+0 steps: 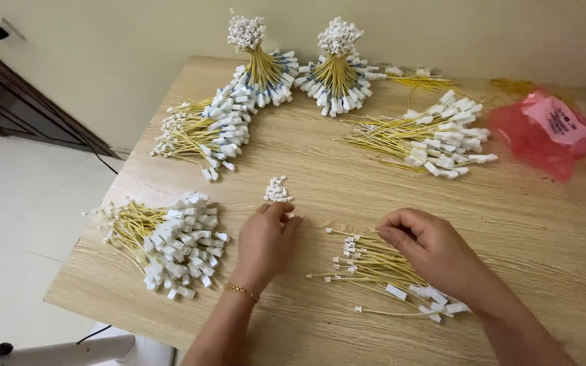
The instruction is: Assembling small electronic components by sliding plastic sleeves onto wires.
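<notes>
My left hand point(266, 240) rests palm down on the wooden table point(523, 224), fingertips just below a small heap of white connectors point(277, 190). It wears a thin gold bracelet. My right hand point(428, 247) lies over a loose pile of yellow wires with white plugs point(374, 268), thumb and fingers pinched on the wires near their small ends. What the left fingertips hold, if anything, is hidden.
More bundles of yellow wires with white plugs lie at the left front point(167, 240), left back point(205, 132) and right back point(428, 139). Two tied bundles point(334, 68) stand against the wall. A red plastic bag point(551, 129) lies at the far right. The table edge runs along the left.
</notes>
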